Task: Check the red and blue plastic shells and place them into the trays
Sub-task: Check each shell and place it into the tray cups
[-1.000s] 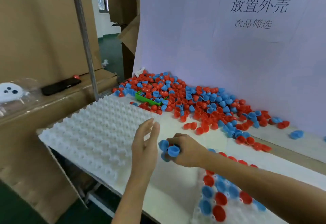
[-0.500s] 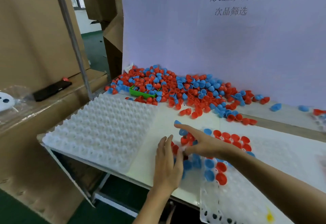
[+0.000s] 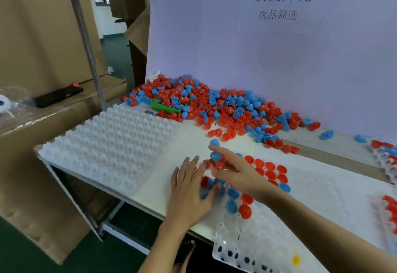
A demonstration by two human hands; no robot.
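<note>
White tabletop (image 3: 193, 137) backed by a pale board carries a heap of red and blue shells (image 3: 214, 105) near the back. Nearer, a clear tray (image 3: 311, 186) holds rows of shells at its left end. Over these, the left hand (image 3: 189, 197) lies flat, fingers straight. The right hand (image 3: 238, 173) reaches across — forefinger extended beside a blue shell (image 3: 215, 155); any grip cannot be told.

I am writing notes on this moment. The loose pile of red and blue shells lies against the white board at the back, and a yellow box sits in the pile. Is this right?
Not quite. In the head view the box in the pile of shells is green, not yellow. The rest holds: the pile lies against the white board at the back.
</note>
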